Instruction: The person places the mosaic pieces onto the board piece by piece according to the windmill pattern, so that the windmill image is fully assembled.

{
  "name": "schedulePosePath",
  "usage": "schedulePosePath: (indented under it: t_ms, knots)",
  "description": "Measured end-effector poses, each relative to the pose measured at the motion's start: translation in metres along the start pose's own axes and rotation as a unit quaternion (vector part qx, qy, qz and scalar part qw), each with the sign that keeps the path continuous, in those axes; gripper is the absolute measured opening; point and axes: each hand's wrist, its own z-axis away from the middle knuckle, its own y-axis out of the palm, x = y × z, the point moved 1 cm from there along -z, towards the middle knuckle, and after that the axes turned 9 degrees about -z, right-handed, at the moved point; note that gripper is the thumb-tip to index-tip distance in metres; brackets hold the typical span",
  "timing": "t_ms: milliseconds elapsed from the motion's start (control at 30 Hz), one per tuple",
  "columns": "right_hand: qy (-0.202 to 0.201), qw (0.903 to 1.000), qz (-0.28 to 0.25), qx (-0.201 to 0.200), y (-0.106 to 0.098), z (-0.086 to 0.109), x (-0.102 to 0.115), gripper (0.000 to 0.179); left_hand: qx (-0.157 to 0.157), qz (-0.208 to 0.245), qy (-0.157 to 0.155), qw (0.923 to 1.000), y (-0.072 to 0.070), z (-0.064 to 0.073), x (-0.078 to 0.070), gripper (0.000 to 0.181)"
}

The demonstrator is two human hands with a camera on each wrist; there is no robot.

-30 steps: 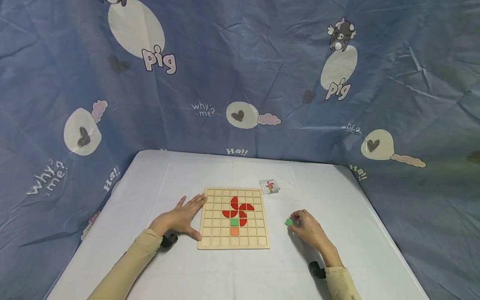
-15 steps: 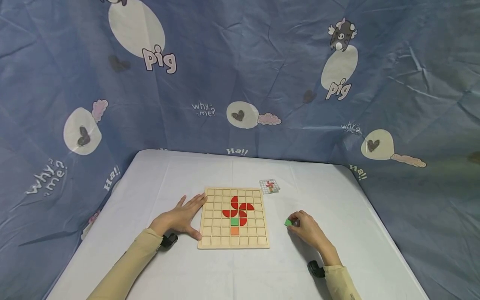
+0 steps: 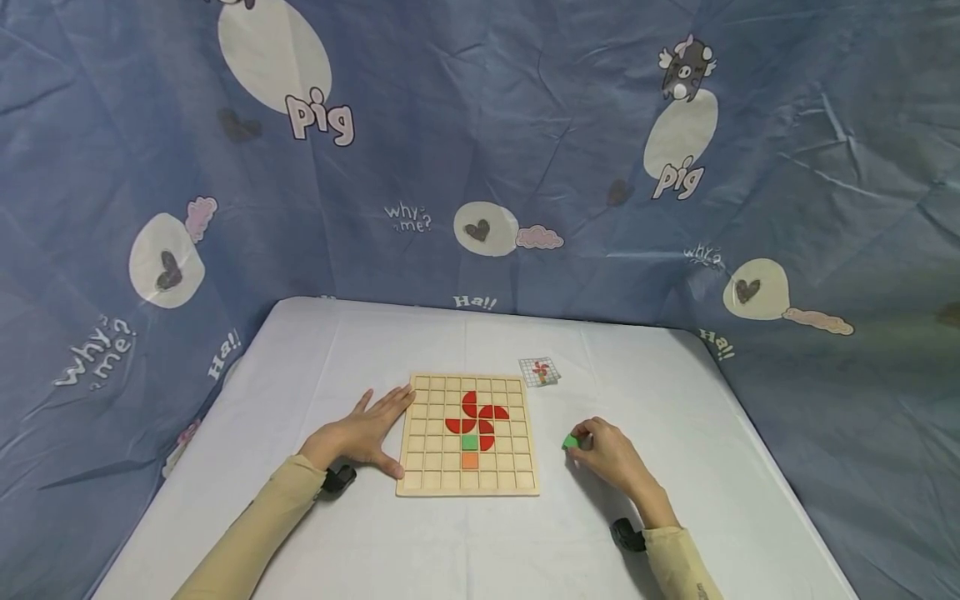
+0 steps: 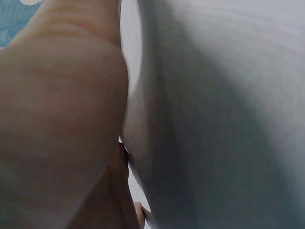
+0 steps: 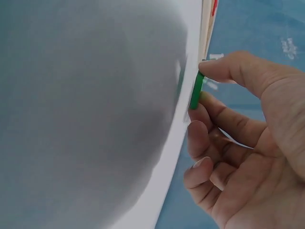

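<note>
Right hand (image 3: 609,454) pinches a green square tile (image 3: 571,442) on the white table (image 3: 465,550), at 3 o'clock off the wooden grid board (image 3: 468,435). Left hand (image 3: 358,435) lies flat, fingers straight, touching the board's 9 o'clock edge. Pattern card (image 3: 539,372) lies at 1 o'clock, near the board. Nothing between tile and board.

So there's one board (image 3: 467,436) with five red pieces (image 3: 476,416), one green square (image 3: 468,442) and one orange square (image 3: 469,460) on it. Plus one loose green piece (image 3: 571,441), one card (image 3: 538,372), two hands.
</note>
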Motion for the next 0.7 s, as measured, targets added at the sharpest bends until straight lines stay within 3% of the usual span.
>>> schedulePosePath:
  t_ms: [167,333,700]
  knots:
    - [-0.031,0.9995,-0.007,-0.004,0.003,-0.003,0.019,0.022,0.000,0.001,-0.002,1.0000,-0.001,0.000,0.000,0.140]
    - [-0.082,0.9965,-0.006,0.018,0.014,-0.004,0.046,0.020,0.000,-0.001,-0.003,1.0000,0.000,0.000,0.000,0.140]
    - [-0.200,0.9754,0.041,0.084,0.053,-0.007,0.104,0.021,0.003,-0.013,-0.005,0.9999,0.001,-0.003,0.002,0.142]
